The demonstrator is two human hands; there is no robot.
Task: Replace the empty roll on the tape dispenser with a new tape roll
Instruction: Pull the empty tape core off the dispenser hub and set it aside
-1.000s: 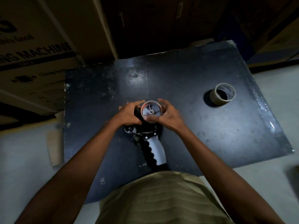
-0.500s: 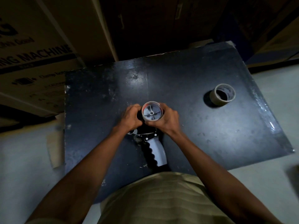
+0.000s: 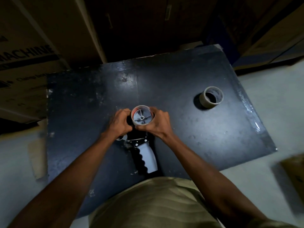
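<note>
Both arms come into view bare from the bottom corners, no sleeves on either forearm, no watch, no bracelet, nothing at the wrists. The left hand is ungloved, and no ring shows on it; the right hand is the same, bare, knuckles and tendons standing out clearly under the dim light. Below, filling the bottom centre, there's the garment: olive to khaki cloth, dull in tone, with soft ripples or ribbed folds running across it in wavy bands. At the far lower right corner a sliver of the same olive cloth shows beside the upper arm.
</note>
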